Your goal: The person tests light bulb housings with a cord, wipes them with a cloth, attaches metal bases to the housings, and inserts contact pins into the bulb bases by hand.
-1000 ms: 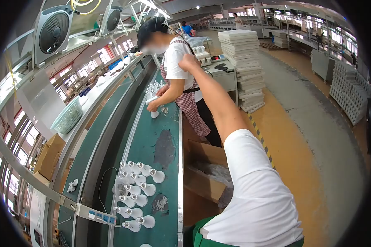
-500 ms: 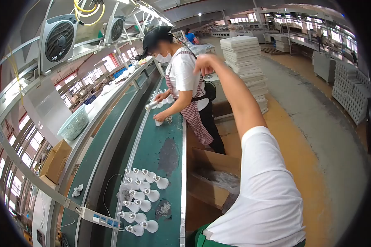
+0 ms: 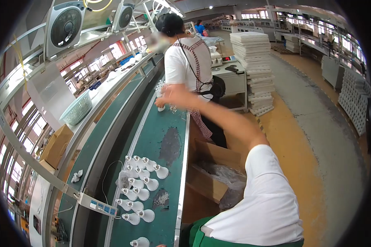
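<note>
My right hand [image 3: 178, 95], smeared by motion, reaches far forward over the green conveyor belt [image 3: 152, 131], in front of a co-worker's body. Its fingers are too blurred to show whether they hold anything. At the bottom edge, a sliver of skin that seems to be my left hand [image 3: 161, 245] shows, the rest out of frame. Beside it a white light bulb [image 3: 141, 242] lies on the belt. Several more bulbs [image 3: 146, 215] with metal screw caps lie in rows further up. Small thin white pieces [image 3: 163, 200] are heaped to their right.
A co-worker [image 3: 189, 61] in a checked apron stands at the belt's far right, near more bulbs. An open carton [image 3: 210, 187] with plastic film is right of the belt. A power strip [image 3: 98, 206] hangs at left. White trays [image 3: 251, 61] are stacked behind.
My right hand has swung down and left, from the co-worker's back to over the belt. The co-worker has turned the head away. A bulb and a bit of skin now show at the bottom edge.
</note>
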`<control>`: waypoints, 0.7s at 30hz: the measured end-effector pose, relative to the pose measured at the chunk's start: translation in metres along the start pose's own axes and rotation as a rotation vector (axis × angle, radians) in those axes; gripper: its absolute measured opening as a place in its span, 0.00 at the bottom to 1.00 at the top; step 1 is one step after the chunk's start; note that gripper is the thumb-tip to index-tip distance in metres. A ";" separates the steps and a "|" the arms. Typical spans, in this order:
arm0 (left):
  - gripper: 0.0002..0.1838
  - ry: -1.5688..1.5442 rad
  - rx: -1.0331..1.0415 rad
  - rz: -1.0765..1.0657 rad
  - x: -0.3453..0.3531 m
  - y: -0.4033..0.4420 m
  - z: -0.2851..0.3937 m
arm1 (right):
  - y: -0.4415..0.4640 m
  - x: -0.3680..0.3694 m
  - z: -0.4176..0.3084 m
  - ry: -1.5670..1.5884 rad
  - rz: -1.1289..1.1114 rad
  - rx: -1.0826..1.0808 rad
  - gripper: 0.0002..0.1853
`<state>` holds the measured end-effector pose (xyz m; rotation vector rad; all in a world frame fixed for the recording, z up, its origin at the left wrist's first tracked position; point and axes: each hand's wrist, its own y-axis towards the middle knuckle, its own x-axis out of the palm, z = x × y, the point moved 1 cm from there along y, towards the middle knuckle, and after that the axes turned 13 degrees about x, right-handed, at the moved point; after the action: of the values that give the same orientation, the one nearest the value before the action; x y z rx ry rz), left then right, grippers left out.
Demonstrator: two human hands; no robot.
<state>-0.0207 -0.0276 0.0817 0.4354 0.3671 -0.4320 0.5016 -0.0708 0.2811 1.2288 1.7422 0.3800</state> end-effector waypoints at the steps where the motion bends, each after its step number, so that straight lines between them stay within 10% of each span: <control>1: 0.06 0.014 -0.009 -0.027 0.000 0.003 0.005 | -0.038 0.032 -0.026 -0.308 -0.135 -0.451 0.14; 5: 0.07 0.197 0.087 -0.113 0.006 0.010 0.022 | -0.208 0.125 -0.121 0.444 -1.238 -0.367 0.17; 21: 0.06 0.357 0.205 0.032 0.001 0.004 -0.006 | -0.334 0.196 -0.200 0.678 -1.160 -0.338 0.06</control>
<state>-0.0192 -0.0218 0.0778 0.7204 0.6638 -0.3610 0.1368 -0.0027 0.0524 -0.3078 2.4879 0.3608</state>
